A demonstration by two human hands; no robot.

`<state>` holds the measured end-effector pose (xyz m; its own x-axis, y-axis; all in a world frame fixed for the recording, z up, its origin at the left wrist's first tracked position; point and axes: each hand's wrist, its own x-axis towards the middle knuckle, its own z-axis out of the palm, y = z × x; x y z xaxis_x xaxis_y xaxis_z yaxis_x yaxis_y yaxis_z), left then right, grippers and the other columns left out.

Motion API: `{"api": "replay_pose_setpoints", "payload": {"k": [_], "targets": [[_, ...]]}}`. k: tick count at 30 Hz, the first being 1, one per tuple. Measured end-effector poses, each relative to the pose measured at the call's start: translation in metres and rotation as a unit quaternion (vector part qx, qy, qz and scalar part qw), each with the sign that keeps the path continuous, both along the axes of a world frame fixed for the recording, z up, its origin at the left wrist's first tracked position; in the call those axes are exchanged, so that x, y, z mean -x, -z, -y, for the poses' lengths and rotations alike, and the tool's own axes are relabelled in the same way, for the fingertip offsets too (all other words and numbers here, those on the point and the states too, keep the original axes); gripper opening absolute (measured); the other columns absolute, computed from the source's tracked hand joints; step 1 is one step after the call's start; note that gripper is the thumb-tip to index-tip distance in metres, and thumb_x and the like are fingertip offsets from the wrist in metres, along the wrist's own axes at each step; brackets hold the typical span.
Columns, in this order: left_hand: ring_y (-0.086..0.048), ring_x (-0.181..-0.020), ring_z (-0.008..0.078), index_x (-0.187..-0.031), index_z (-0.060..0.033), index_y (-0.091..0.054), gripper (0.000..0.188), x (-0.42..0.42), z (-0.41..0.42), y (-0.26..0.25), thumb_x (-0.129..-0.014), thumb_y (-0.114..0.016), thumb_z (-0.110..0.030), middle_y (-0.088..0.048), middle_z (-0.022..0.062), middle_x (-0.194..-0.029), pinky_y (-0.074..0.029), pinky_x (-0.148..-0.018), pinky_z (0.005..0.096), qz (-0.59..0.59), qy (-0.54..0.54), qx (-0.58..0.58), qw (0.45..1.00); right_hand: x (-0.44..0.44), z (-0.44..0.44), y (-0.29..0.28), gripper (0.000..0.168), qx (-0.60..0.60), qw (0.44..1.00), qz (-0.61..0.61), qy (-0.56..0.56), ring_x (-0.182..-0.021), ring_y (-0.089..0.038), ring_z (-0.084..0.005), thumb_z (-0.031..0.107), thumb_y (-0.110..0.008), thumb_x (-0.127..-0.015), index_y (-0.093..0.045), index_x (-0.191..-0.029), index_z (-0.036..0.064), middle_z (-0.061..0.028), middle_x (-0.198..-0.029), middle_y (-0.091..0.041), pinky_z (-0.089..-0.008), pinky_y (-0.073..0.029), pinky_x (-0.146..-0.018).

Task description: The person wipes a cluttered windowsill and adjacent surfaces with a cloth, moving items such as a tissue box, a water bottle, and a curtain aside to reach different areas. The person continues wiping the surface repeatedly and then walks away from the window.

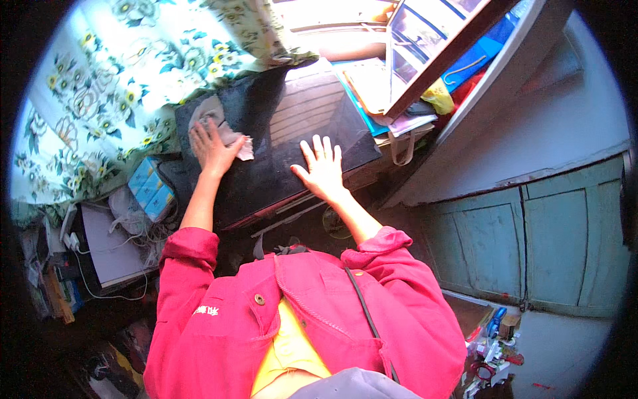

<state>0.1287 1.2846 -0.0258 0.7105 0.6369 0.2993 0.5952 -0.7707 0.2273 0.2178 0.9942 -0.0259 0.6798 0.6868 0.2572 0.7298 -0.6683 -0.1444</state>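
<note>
My left hand (212, 152) presses a crumpled grey-pink cloth (227, 133) against the far left part of a dark, glossy tabletop (254, 184). Its thumb lies over the cloth's right edge, and part of the cloth shows beyond the fingers. Further right, my right hand (321, 167) rests palm down on the same tabletop with its fingers spread and holds nothing. Light from the window reflects off the surface between and beyond the hands.
A floral curtain (134, 95) hangs along the left and far edge. Papers and folders (366, 90) lie at the right end under an open window sash (433, 55). At left are a blue tissue pack (151, 189) and tangled cables (154, 237). Green cupboard doors (528, 239) stand at right.
</note>
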Motion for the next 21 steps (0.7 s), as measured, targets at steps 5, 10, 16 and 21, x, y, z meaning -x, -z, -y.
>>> {"api": "replay_pose_setpoints", "payload": {"k": [5, 10, 16, 21], "targets": [[-0.011, -0.145, 0.0500, -0.152, -0.0077, -0.026, 0.094, 0.004, -0.010, -0.006, -0.084, -0.058, -0.064, -0.014, 0.0281, -0.158, -0.015, -0.116, 0.0566, -0.085, 0.017, -0.003, 0.996, 0.004, 0.000, -0.001, 0.074, -0.031, 1.000, 0.002, -0.003, -0.145, -0.021, -0.0397, 0.062, -0.044, -0.093, -0.039, -0.148, 0.014, -0.0213, -0.155, -0.028, -0.0593, -0.010, -0.116], [-0.014, -0.145, 0.0483, -0.151, -0.0080, -0.029, 0.080, 0.037, 0.020, 0.007, -0.090, -0.056, -0.051, -0.016, 0.0260, -0.158, -0.017, -0.116, 0.0563, -0.080, 0.158, -0.041, 0.983, 0.006, -0.001, -0.002, 0.071, -0.041, 0.999, 0.014, 0.008, -0.144, -0.023, -0.0385, 0.061, -0.045, -0.092, -0.043, -0.146, 0.014, -0.0203, -0.155, -0.031, -0.0578, -0.012, -0.116], [-0.008, -0.147, 0.0447, -0.151, -0.0067, -0.029, 0.081, 0.060, 0.100, -0.025, -0.088, -0.062, -0.045, -0.013, 0.0222, -0.160, -0.013, -0.118, 0.0547, -0.090, 0.296, 0.026, 0.950, 0.008, 0.000, -0.006, 0.069, -0.033, 0.999, 0.022, 0.013, -0.143, -0.025, -0.0376, 0.059, -0.048, -0.092, -0.045, -0.145, 0.015, -0.0197, -0.154, -0.032, -0.0568, -0.014, -0.115], [-0.009, -0.148, 0.0415, -0.149, -0.0073, -0.034, 0.075, 0.014, 0.079, -0.015, -0.090, -0.059, -0.046, -0.017, 0.0199, -0.159, -0.014, -0.118, 0.0534, -0.071, 0.332, 0.026, 0.940, 0.007, -0.001, -0.006, 0.068, -0.021, 0.999, 0.024, 0.017, -0.143, -0.027, -0.0364, 0.058, -0.049, -0.092, -0.045, -0.144, 0.016, -0.0182, -0.154, -0.032, -0.0562, -0.014, -0.116]]}}
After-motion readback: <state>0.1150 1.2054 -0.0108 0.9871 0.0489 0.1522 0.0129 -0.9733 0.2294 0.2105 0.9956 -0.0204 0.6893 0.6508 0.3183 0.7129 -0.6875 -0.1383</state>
